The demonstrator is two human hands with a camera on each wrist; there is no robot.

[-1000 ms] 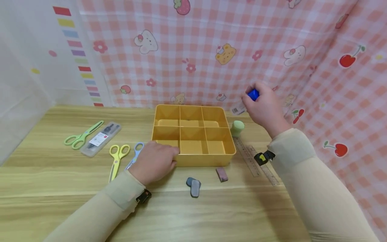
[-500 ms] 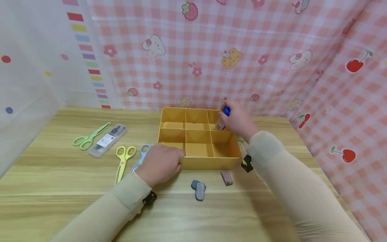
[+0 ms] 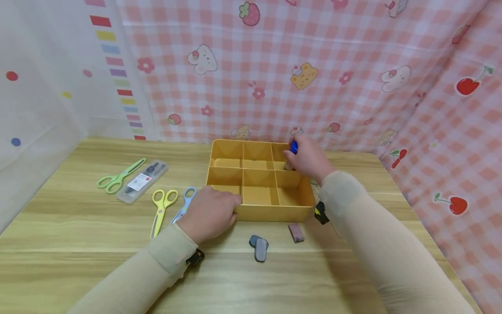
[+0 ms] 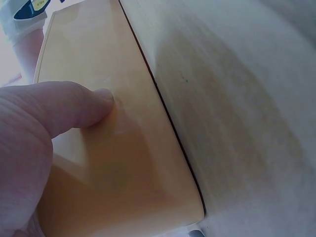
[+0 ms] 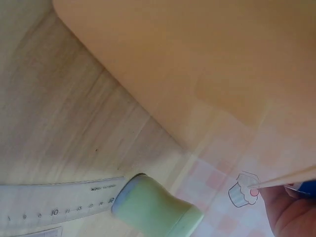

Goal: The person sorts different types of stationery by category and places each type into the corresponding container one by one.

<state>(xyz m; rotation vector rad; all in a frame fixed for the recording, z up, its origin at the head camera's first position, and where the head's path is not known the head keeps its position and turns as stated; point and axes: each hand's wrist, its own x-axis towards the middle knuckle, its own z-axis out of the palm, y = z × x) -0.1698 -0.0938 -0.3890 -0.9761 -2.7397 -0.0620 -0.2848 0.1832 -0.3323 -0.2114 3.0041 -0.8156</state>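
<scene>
My left hand (image 3: 209, 211) grips the front wall of a yellow six-compartment organizer box (image 3: 274, 213). In the left wrist view the thumb (image 4: 74, 106) presses flat on its outside; the other fingers are mostly hidden. Over the back right compartment, my right hand (image 3: 310, 158) holds a small blue-topped item (image 3: 294, 147). Its paler lower part reaches down inside the compartment, and its exact kind is unclear. Only part of the right hand's fingers (image 5: 286, 215) shows in the right wrist view, past the box wall.
Left lie green scissors (image 3: 113, 179), a clear case (image 3: 142, 182), yellow scissors (image 3: 160, 213) and blue scissors (image 3: 186, 203). In front are two grey flat pieces (image 3: 260, 250) and a purple block (image 3: 296, 233). A pale green object (image 5: 155, 205) and clear ruler (image 5: 64, 202) lie right.
My right hand has swung left from beyond the box's right side and lowered the blue-topped item into the back right compartment. The left hand keeps its hold on the box.
</scene>
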